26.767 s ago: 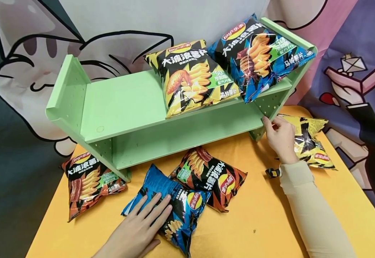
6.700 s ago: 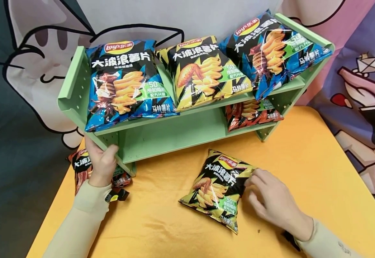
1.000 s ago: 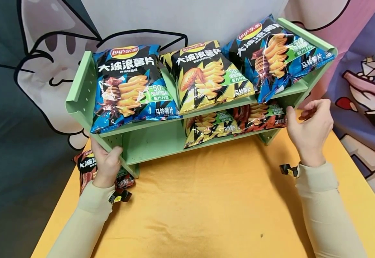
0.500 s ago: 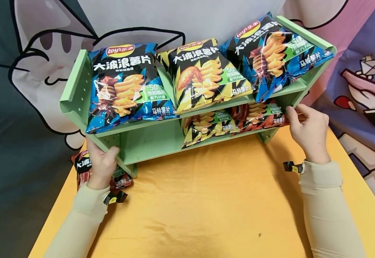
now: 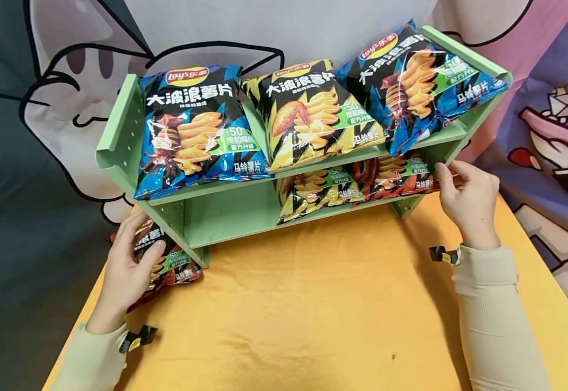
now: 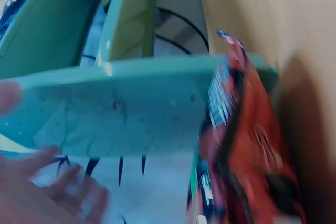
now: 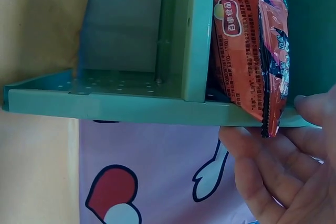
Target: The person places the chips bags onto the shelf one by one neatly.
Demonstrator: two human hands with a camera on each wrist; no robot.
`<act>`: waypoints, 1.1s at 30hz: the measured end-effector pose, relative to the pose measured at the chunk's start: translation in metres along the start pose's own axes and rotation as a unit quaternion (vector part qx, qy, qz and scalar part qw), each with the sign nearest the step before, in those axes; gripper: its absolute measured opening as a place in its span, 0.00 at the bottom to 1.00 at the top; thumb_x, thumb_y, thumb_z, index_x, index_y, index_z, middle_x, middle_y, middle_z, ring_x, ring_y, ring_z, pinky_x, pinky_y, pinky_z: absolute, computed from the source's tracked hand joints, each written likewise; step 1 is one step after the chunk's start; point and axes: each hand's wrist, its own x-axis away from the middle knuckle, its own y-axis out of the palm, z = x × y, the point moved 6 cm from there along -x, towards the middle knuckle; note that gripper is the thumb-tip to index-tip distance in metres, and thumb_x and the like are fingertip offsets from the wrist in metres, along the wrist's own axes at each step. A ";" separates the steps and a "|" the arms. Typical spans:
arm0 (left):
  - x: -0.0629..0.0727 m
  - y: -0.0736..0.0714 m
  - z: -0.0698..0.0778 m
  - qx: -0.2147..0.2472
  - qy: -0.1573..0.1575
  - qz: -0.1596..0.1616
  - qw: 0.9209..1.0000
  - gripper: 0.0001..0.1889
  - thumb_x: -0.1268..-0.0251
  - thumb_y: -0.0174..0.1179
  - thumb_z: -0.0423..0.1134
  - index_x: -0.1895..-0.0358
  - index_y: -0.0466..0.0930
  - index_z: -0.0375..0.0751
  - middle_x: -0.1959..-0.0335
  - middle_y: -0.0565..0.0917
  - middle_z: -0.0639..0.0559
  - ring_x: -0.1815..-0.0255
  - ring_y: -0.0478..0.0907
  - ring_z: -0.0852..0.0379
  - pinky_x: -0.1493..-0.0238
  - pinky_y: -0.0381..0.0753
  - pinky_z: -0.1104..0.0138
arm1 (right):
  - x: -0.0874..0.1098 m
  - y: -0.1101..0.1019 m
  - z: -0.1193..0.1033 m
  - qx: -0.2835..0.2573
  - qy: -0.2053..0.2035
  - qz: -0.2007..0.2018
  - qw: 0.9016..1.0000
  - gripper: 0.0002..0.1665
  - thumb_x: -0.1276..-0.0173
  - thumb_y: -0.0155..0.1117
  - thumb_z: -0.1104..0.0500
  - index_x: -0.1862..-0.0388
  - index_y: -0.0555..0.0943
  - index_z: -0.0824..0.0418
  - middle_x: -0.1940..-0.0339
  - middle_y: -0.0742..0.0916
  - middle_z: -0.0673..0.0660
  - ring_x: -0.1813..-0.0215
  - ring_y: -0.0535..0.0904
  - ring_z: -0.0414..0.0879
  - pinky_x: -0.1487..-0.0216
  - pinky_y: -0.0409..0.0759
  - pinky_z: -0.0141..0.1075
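Note:
My left hand (image 5: 125,266) is beside the lower left of the green shelf (image 5: 230,214), over a red-and-black bag of chips (image 5: 186,271) on the table. Its fingers are spread and loosely bent, apart from the shelf's side panel, and blurred in the left wrist view. That bag leans near the panel and is partly hidden by the hand. My right hand (image 5: 472,201) pinches the front edge of the shelf's right side panel (image 7: 131,106), thumb inside and fingers outside. Close to the thumb, a red bag of chips (image 7: 241,51) stands on the lower tier.
Two blue bags (image 5: 206,136) and a yellow bag (image 5: 318,117) fill the upper tier. A second yellow bag (image 5: 318,190) sits beside the red one below. The yellow-orange tablecloth (image 5: 303,304) spreads in front; a cartoon backdrop (image 5: 69,108) hangs behind.
Long ago bags lay on the table; they now stand on the shelf. Within the last half second my left hand let go of the left panel and moved left and down over the red bag.

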 end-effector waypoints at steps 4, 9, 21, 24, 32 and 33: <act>0.014 -0.019 -0.027 -0.179 -0.147 -0.001 0.973 0.33 0.26 0.58 0.43 0.20 0.63 0.46 0.23 0.67 0.38 0.24 0.64 0.41 0.25 0.66 0.55 | 0.000 0.000 0.002 0.000 0.005 -0.001 1.000 0.22 0.26 0.63 0.53 0.78 0.85 0.64 0.81 0.86 0.62 0.72 0.67 0.08 0.65 0.63 0.15; 0.030 -0.037 -0.067 -0.296 -0.304 -0.085 0.902 0.50 0.25 0.47 0.65 0.18 0.44 0.28 0.24 0.54 0.18 0.28 0.55 0.18 0.36 0.60 0.27 | 0.000 0.000 0.002 0.001 0.004 0.001 1.000 0.22 0.25 0.63 0.54 0.79 0.83 0.63 0.84 0.83 0.61 0.75 0.65 0.11 0.69 0.61 0.17; 0.042 -0.044 -0.130 -0.250 -0.436 -0.234 0.832 0.65 0.33 0.31 0.81 0.23 0.42 0.14 0.27 0.55 0.13 0.32 0.59 0.14 0.37 0.64 0.28 | -0.001 -0.002 -0.002 0.002 0.000 -0.009 1.000 0.22 0.25 0.61 0.51 0.76 0.84 0.63 0.83 0.84 0.61 0.75 0.65 0.13 0.68 0.62 0.18; 0.038 -0.042 -0.135 -0.228 -0.442 -0.240 0.834 0.65 0.35 0.34 0.82 0.22 0.41 0.17 0.25 0.53 0.14 0.29 0.59 0.16 0.35 0.65 0.30 | -0.001 -0.003 -0.003 0.002 0.000 -0.009 1.000 0.22 0.24 0.61 0.51 0.76 0.84 0.63 0.83 0.84 0.62 0.75 0.65 0.12 0.67 0.62 0.18; 0.041 -0.033 -0.137 -0.148 -0.470 -0.185 0.850 0.64 0.37 0.48 0.79 0.19 0.41 0.24 0.23 0.55 0.20 0.28 0.63 0.25 0.33 0.69 0.36 | -0.001 -0.003 -0.003 -0.003 -0.001 -0.015 1.000 0.21 0.24 0.61 0.51 0.74 0.85 0.63 0.80 0.86 0.62 0.73 0.66 0.11 0.65 0.63 0.17; 0.043 -0.032 -0.136 -0.134 -0.478 -0.170 0.851 0.64 0.37 0.50 0.78 0.18 0.41 0.25 0.23 0.56 0.21 0.28 0.64 0.26 0.35 0.72 0.39 | -0.001 -0.003 -0.003 -0.002 -0.002 -0.014 1.000 0.21 0.24 0.61 0.52 0.74 0.85 0.63 0.81 0.86 0.62 0.73 0.66 0.11 0.65 0.63 0.17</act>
